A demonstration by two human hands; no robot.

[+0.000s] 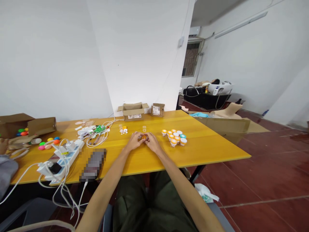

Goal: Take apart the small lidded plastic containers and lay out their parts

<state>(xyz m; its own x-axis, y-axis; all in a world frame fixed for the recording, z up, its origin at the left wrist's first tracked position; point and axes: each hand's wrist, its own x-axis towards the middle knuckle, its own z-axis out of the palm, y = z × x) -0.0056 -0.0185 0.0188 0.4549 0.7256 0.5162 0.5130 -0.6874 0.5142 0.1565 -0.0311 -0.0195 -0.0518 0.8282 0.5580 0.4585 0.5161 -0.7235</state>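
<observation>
Head camera: we set the clock on the person's two hands, with twelve straight ahead. The left hand (133, 141) and the right hand (153, 142) meet around a small orange piece (144, 137) near the middle of the yellow table (205, 148). Both grips look narrow, fingers closed in on the piece from either side; they cover much of it, so we cannot tell its full shape.

At three o'clock we see a cluster of lidded jars (173, 141), mostly with orange rims, a few white-topped and one teal. They look closed, and we judge that portion done. What seems left is the piece between the fingers, a clear cup (144, 128) at twelve, just beyond the hands, and some loose white parts (124, 131) at ten, all apart from the cluster.

As for containers, the jars' clear lower parts are too small for us to read any contents. An open cardboard box (132, 112) stands at eleven, flaps spread, its inside hidden from us; a smaller box (158, 110) stands at one, its contents also unseen. Far off toward nine, a large carton (42, 128) holds coloured balls, with more balls (56, 141) lying just outside it.
</observation>
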